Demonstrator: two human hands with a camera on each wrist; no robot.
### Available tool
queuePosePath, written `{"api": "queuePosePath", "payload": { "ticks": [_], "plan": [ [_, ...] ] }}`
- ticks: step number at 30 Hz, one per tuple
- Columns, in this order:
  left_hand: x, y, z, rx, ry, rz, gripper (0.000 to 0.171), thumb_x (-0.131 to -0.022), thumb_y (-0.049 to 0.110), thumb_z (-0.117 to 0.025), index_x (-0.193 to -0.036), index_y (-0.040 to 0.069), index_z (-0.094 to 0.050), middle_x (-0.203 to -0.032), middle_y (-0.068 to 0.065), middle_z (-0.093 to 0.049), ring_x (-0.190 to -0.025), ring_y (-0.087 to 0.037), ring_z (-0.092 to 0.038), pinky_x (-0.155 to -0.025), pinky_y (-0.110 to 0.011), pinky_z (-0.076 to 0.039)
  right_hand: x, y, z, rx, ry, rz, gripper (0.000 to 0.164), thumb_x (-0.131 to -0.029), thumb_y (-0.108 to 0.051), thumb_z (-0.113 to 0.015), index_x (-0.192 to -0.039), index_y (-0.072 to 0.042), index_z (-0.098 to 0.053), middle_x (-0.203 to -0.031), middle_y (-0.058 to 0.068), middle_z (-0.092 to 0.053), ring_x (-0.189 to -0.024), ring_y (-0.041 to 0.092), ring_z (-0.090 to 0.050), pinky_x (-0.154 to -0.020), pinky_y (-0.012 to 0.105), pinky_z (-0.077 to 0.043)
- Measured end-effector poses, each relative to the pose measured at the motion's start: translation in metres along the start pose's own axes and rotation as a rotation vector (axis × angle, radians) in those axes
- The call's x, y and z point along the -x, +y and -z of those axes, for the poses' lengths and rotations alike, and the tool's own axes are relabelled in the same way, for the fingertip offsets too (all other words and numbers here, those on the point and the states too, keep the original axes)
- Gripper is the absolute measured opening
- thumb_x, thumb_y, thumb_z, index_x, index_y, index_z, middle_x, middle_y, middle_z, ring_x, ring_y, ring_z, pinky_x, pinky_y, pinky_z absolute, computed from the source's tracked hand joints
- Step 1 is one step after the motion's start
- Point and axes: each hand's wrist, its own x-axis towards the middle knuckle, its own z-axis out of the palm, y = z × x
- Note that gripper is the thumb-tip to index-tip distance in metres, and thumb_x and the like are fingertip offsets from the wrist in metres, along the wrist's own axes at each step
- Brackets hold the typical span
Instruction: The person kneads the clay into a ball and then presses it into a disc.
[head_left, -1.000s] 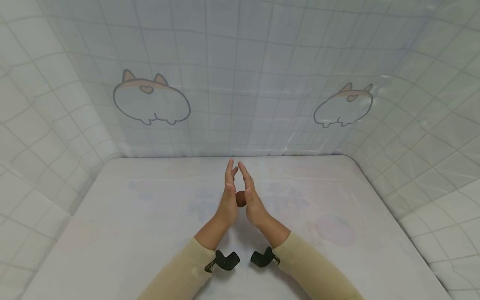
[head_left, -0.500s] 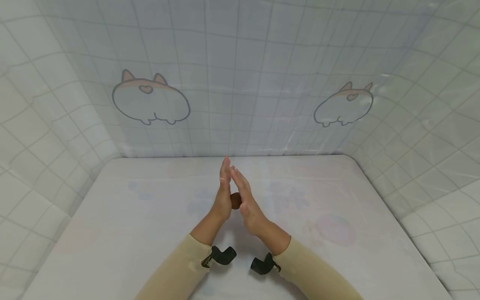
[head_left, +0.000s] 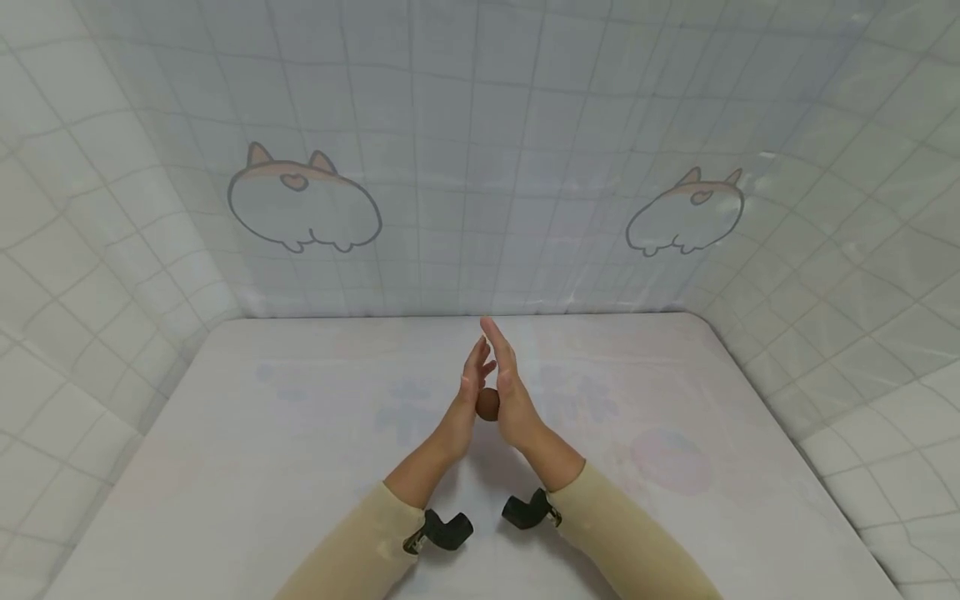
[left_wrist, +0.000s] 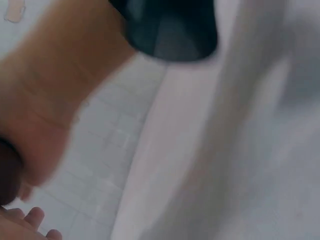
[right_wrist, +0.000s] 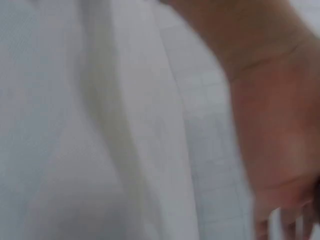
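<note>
A small round brown ball [head_left: 488, 405] sits between my two palms, over the middle of the table. My left hand [head_left: 459, 412] presses it from the left and my right hand [head_left: 517, 408] from the right. Fingers on both hands are extended, pointing away from me, and lean together toward the tips. Part of the ball is covered by the hands. In the left wrist view, the dark ball [left_wrist: 9, 172] shows at the left edge beside a blurred palm. Only a dark sliver of it appears at the right wrist view's edge.
A white table cover [head_left: 262, 467] with faint pastel prints lies under the hands. Grid-patterned curtains [head_left: 510, 208] with dog drawings rise behind and at both sides. Black curved mounts [head_left: 448, 531] stick out from the inner side of each beige sleeve [head_left: 622, 533].
My hands slide against each other: the right hand was drawn back half a second ago and now reaches farther forward than the left. The ball has shifted slightly right, still between the palms.
</note>
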Motion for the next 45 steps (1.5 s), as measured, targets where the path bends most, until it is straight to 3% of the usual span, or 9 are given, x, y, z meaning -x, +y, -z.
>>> {"api": "queuePosePath", "payload": {
  "ticks": [2,3,6,9,12,13,18,35,45],
  "plan": [
    [-0.001,0.003,-0.001,0.030,-0.024,-0.049,0.092,-0.093,0.078,-0.003,-0.161,0.017,0.007,-0.167,-0.009,0.003,-0.149,-0.039,-0.015,-0.114,-0.068,-0.008,0.001,0.005,0.000,-0.027,-0.001,-0.037,0.091,-0.097,-0.074,-0.005,-0.162,-0.010,-0.006,-0.167,0.009,-0.007,-0.152,0.024,-0.008,-0.115,0.062,-0.011],
    [-0.001,0.004,-0.001,0.049,-0.029,-0.077,0.091,-0.094,0.077,-0.004,-0.161,0.017,0.007,-0.167,-0.008,0.003,-0.149,-0.039,-0.015,-0.113,-0.069,-0.006,0.002,0.007,0.000,-0.047,-0.007,-0.057,0.092,-0.096,-0.076,-0.006,-0.162,-0.012,-0.006,-0.167,0.009,-0.007,-0.145,0.024,-0.026,-0.112,0.058,-0.023],
    [-0.002,0.011,-0.002,0.068,-0.010,-0.146,0.093,-0.095,0.077,-0.007,-0.161,0.014,0.007,-0.167,-0.006,0.005,-0.150,-0.037,-0.012,-0.114,-0.068,-0.005,0.005,0.011,-0.001,-0.074,-0.019,-0.117,0.091,-0.094,-0.077,-0.007,-0.163,-0.017,-0.004,-0.166,0.009,-0.004,-0.122,0.019,-0.044,-0.100,0.048,-0.035],
    [-0.002,0.019,-0.003,0.059,0.035,-0.185,0.095,-0.095,0.077,-0.009,-0.161,0.010,0.006,-0.167,-0.008,0.006,-0.151,-0.037,-0.009,-0.115,-0.065,-0.003,0.008,0.014,-0.003,-0.063,-0.029,-0.146,0.089,-0.095,-0.077,-0.008,-0.163,-0.019,-0.003,-0.166,0.010,-0.004,-0.114,0.020,-0.045,-0.098,0.048,-0.036],
    [-0.002,0.023,-0.003,0.029,0.085,-0.175,0.097,-0.093,0.080,-0.009,-0.161,0.011,0.006,-0.167,-0.009,0.004,-0.151,-0.036,-0.006,-0.114,-0.066,-0.001,0.010,0.015,-0.006,-0.005,-0.030,-0.108,0.089,-0.097,-0.074,-0.007,-0.162,-0.014,-0.004,-0.166,0.013,-0.005,-0.134,0.031,-0.034,-0.110,0.061,-0.023],
    [-0.002,0.024,-0.003,0.020,0.101,-0.166,0.097,-0.093,0.081,-0.010,-0.161,0.013,0.006,-0.167,-0.009,0.002,-0.152,-0.035,-0.005,-0.113,-0.067,-0.001,0.011,0.015,-0.007,0.007,-0.029,-0.088,0.088,-0.098,-0.073,-0.007,-0.162,-0.012,-0.004,-0.166,0.014,-0.004,-0.144,0.033,-0.020,-0.112,0.066,-0.015],
    [-0.005,0.026,-0.003,-0.073,0.163,-0.150,0.094,-0.092,0.081,-0.007,-0.162,0.019,0.005,-0.167,-0.008,-0.001,-0.152,-0.029,-0.003,-0.111,-0.071,-0.001,0.015,0.013,-0.013,0.018,-0.033,-0.025,0.087,-0.099,-0.071,-0.005,-0.161,-0.010,-0.001,-0.167,0.012,-0.003,-0.152,0.032,-0.004,-0.112,0.070,-0.011],
    [-0.009,0.007,0.005,-0.197,0.174,-0.029,0.095,-0.093,0.079,-0.006,-0.162,0.014,0.001,-0.167,-0.004,0.004,-0.153,-0.029,-0.001,-0.113,-0.069,-0.008,0.015,-0.007,-0.013,-0.084,-0.049,0.098,0.091,-0.100,-0.070,-0.008,-0.160,-0.003,0.002,-0.166,0.017,0.001,-0.153,0.031,0.001,-0.117,0.061,-0.005],
    [-0.004,0.006,-0.006,-0.173,0.101,-0.017,0.091,-0.093,0.078,-0.005,-0.162,0.019,0.004,-0.168,-0.003,0.004,-0.152,-0.032,-0.008,-0.110,-0.073,-0.012,0.005,-0.006,0.002,-0.010,0.040,0.042,0.091,-0.099,-0.071,-0.005,-0.160,-0.004,-0.001,-0.167,0.015,-0.003,-0.153,0.029,0.000,-0.116,0.064,-0.004]
  ]
}}
